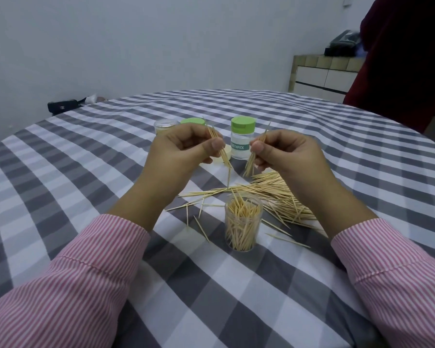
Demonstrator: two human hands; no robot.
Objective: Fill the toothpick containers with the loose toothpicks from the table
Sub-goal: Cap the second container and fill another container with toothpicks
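Checked tablecloth (91, 172): a large loose toothpick pile (274, 194) lies unsorted beside the open container (243, 222), nearly full; I judge the capped container (242, 138) behind done. My left hand (183, 149) pinches one small bundle (220, 149), my right hand (286, 153) another (251, 162), neither yet inserted.

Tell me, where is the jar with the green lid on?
In the head view the capped jar stands upright on the checked tablecloth, far middle, seen between the left hand and right hand, beyond the open jar.

Grey checked tablecloth (236, 285), black bag (62, 105) by wall, tiled cabinet (322, 74), dark red garment (407, 59)
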